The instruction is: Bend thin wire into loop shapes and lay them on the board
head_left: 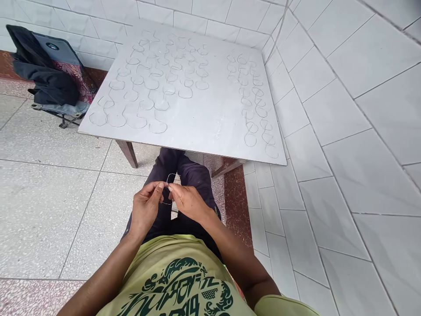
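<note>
Above my lap, my left hand [146, 205] pinches a thin bent wire [168, 177] between thumb and fingers. My right hand [188, 202] is closed on the same wire, its fingertips almost touching those of the left. One curved end rises above the fingers and another bit shows below them; the middle is hidden by the fingertips. Beyond my hands stands a white-topped table [200, 127]. Many thin curved wire pieces, mostly S-shaped, lie on it in rows, such as a curved wire [158, 132] near the front edge.
A second group of wire pieces [250, 145] lies along the table's right side. At the left stands a folding chair [70, 107] with a dark garment [49, 81] over it. A tiled wall [342, 145] runs close along the right.
</note>
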`<state>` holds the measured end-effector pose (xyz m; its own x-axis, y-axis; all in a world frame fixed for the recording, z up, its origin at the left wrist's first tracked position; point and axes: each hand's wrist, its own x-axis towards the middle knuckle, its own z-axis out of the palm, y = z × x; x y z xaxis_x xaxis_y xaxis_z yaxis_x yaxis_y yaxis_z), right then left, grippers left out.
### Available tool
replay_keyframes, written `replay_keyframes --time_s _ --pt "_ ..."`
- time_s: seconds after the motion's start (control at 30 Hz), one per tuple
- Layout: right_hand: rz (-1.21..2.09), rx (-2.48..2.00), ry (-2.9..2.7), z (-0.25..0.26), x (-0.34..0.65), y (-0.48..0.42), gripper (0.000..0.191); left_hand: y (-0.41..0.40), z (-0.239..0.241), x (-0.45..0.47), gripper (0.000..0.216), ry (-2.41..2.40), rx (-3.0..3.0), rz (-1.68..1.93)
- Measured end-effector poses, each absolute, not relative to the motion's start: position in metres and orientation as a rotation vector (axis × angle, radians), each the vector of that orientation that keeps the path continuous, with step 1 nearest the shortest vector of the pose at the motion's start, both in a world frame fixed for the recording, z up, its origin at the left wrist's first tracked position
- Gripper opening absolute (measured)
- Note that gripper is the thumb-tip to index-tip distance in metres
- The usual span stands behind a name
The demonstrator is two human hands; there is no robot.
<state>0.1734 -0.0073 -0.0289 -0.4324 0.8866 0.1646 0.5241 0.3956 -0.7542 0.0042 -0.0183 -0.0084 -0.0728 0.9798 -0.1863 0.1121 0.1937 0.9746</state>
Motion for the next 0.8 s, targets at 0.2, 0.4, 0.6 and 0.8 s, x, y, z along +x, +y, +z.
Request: replay_keyframes --time_s 0.2,0.4,0.6,0.8 --pt "0.819 -1.268 -2.166 -0.031 0.164 -0.013 0.023 -0.034 -0.018 0.01 0.032 1.452 1.081 1.092" --pt "0.624 -1.361 -2.115 -0.022 0.164 -0.031 0.034 -0.038 -0.017 0.003 0.031 1.377 0.907 1.084" --pt "0.447 -1.244 -2.141 -0.001 0.183 -0.027 0.027 -0.038 -0.01 -0.013 0.033 1.233 0.813 0.959" --pt "0.646 -0.971 -2.309 -0.013 0.193 -0.012 0.032 -0.036 -0.004 -0.028 0.033 1.153 0.886 0.79"
